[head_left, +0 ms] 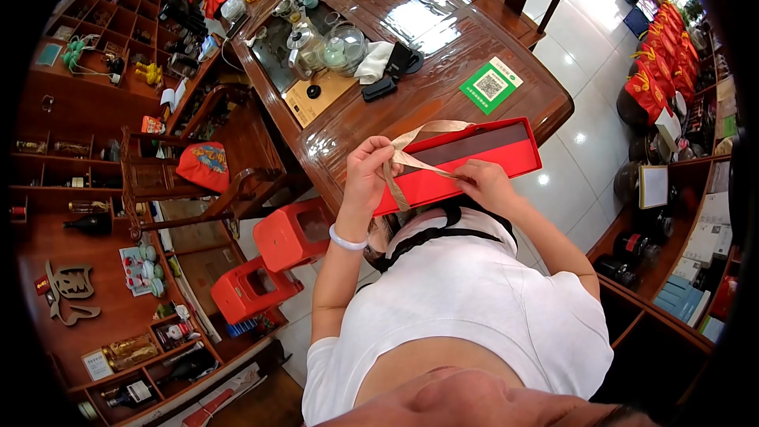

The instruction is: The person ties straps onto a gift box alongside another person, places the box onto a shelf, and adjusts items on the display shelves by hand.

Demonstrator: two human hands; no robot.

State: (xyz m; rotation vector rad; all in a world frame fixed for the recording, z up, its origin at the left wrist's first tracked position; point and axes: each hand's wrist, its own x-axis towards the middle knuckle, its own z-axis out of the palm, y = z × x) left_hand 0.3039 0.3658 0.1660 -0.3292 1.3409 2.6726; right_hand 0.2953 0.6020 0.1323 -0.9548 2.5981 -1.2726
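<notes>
The gold ribbon (433,127) runs between both hands over the long red box (515,160), at the near right edge of the wooden table (318,147). The left hand (369,168) pinches it, thumb against fingers, over the box's left end; the right hand (482,183) has fingertips closed on it by the near side. The ribbon looks light, limp and slippery (satin, by its sheen), so it is best pinched flat near a crossing. The box seems light and stiff, probably cardboard that could dent; its end walls or long edges offer the firmest hold. Beyond it lies a green QR-code card (491,86).
</notes>
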